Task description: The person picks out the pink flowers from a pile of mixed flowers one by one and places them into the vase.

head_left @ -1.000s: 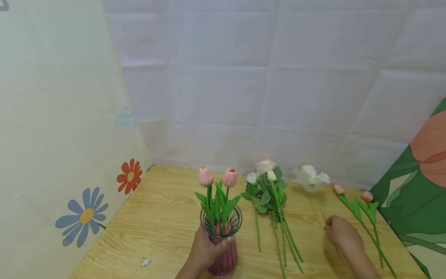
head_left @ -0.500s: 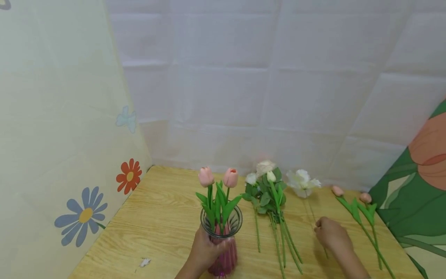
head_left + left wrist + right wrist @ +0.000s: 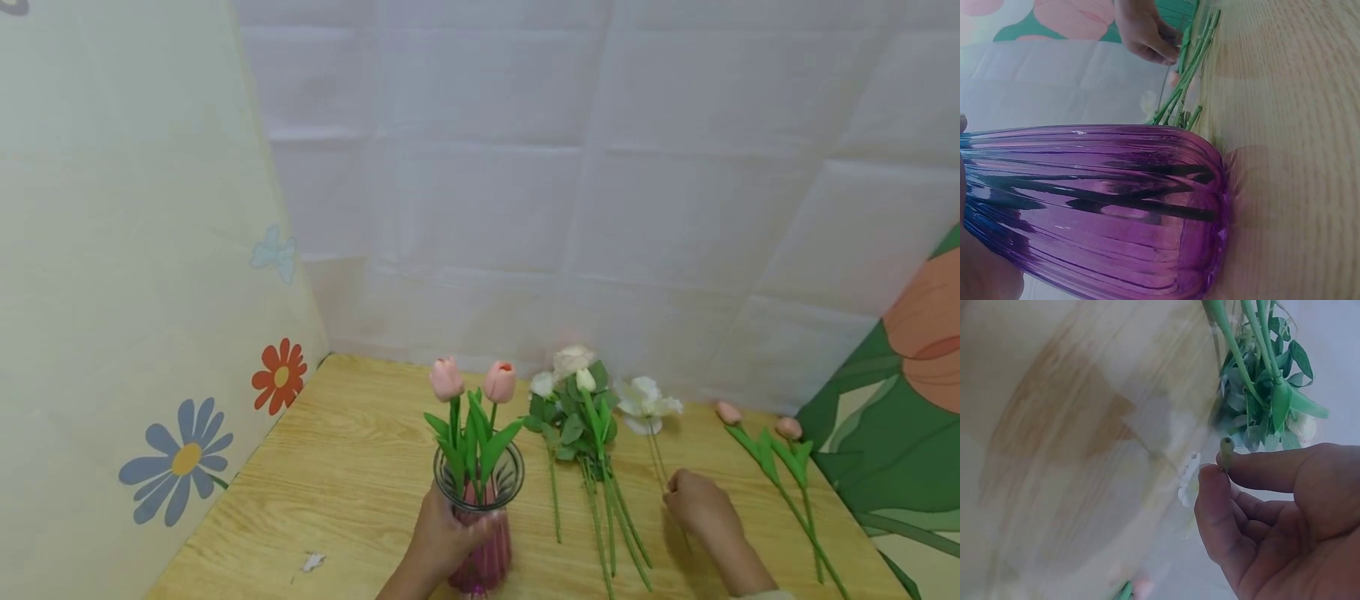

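Note:
My left hand (image 3: 442,537) grips a ribbed glass vase (image 3: 487,554), purple at its base in the left wrist view. Two pink tulips (image 3: 474,383) with green leaves stand in it, their stems showing darkly through the glass (image 3: 1122,194). On the right, my right hand (image 3: 703,504) pinches the thin stem of a white flower (image 3: 647,404) between thumb and forefinger. The stem's cut end (image 3: 1227,447) shows at the fingertips in the right wrist view. The white flower's head points away, toward the back wall.
Between the hands lies a bunch of white roses (image 3: 573,362) and a white tulip (image 3: 586,381), stems toward me. Two more pink tulips (image 3: 789,428) lie at the table's right edge. A small white scrap (image 3: 313,562) is on the table (image 3: 360,442) at left. Sheeted walls (image 3: 480,208) border it.
My right hand has moved left with the white flower, bringing it nearer the bunch of roses. The left hand and vase have stayed in place.

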